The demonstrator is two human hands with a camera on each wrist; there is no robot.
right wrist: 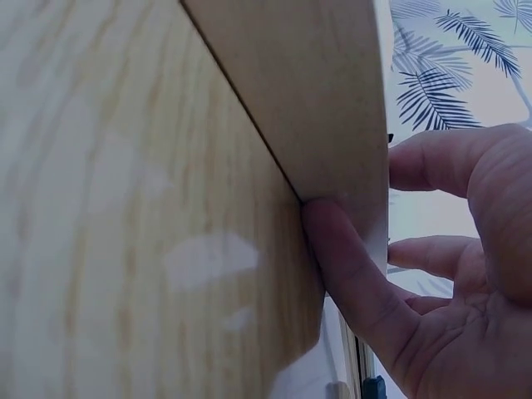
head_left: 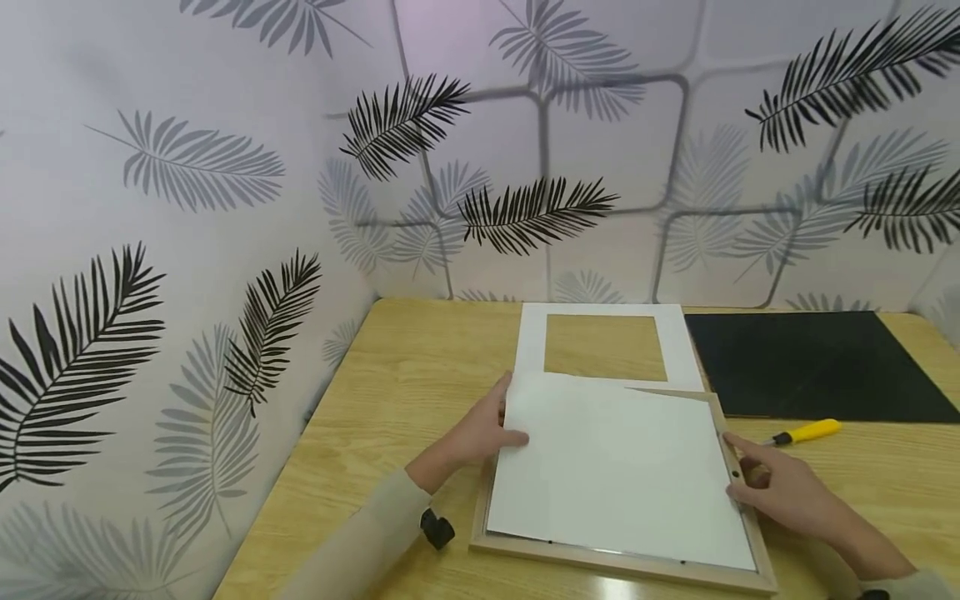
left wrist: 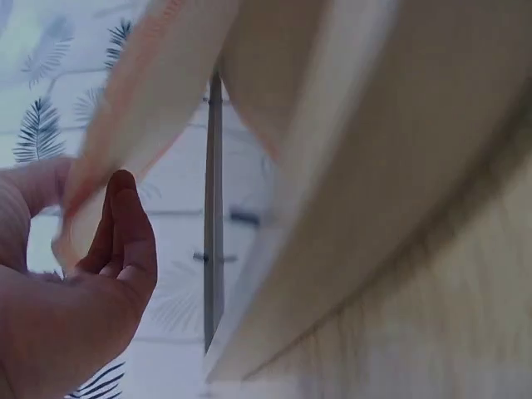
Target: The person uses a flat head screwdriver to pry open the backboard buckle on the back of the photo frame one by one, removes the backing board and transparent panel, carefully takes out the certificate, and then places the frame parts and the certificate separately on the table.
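Observation:
A light wooden picture frame (head_left: pixel 622 564) lies on the table in the head view, with a white sheet (head_left: pixel 615 471) over most of its inside. My left hand (head_left: pixel 486 427) pinches the sheet's left edge between thumb and fingers. That side is raised and overlaps the frame's far left corner. In the left wrist view the sheet (left wrist: pixel 158 100) bends upward from the left hand (left wrist: pixel 91 291), with faint orange on its surface. My right hand (head_left: pixel 787 487) grips the frame's right rail. In the right wrist view one finger presses the frame's (right wrist: pixel 307 91) outer side, with others at its top.
Behind the frame lies a white mat (head_left: pixel 675 346) with a rectangular window. To its right is a flat black panel (head_left: pixel 817 367). A screwdriver with a yellow handle (head_left: pixel 816 430) lies near my right hand. Feather-patterned walls (head_left: pixel 480 275) border the wooden table (head_left: pixel 420 358) behind and at left.

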